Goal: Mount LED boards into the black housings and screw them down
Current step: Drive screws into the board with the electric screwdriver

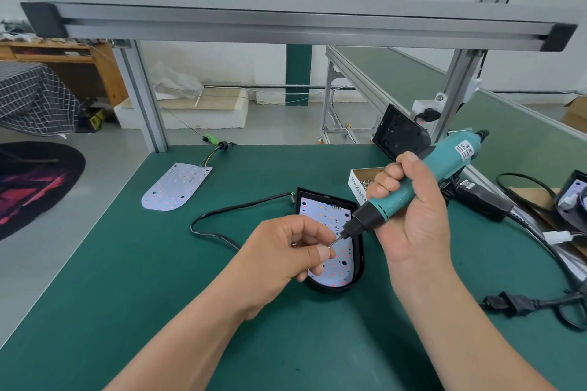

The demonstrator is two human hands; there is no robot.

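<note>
White and thin, the spare LED board (176, 186) lies left on the counter (143, 279). It looks light and bendable, so I'd lift it by its edges. My left hand (286, 254) pinches a tiny, slippery-looking screw (330, 245) at the driver tip, above the seated board (320, 209) in the black housing (360, 259). My right hand (409, 216) grips the teal screwdriver (413, 187).

Matt green mat (127, 263), glossy black plastic housing (360, 251) (white board (344, 267) inside).

Small electronics assembly workshop, no doubt. Green-matted workbench (127, 263), aluminium extrusion frame (139, 95) carrying shelf (286, 6) at 12 o'clock, grey box and plug adapter on it. Corded electric screwdriver (413, 187) and screw box (357, 187) at 3, loose LED board (176, 186) at 9, second green bench (476, 98) at 2.
</note>
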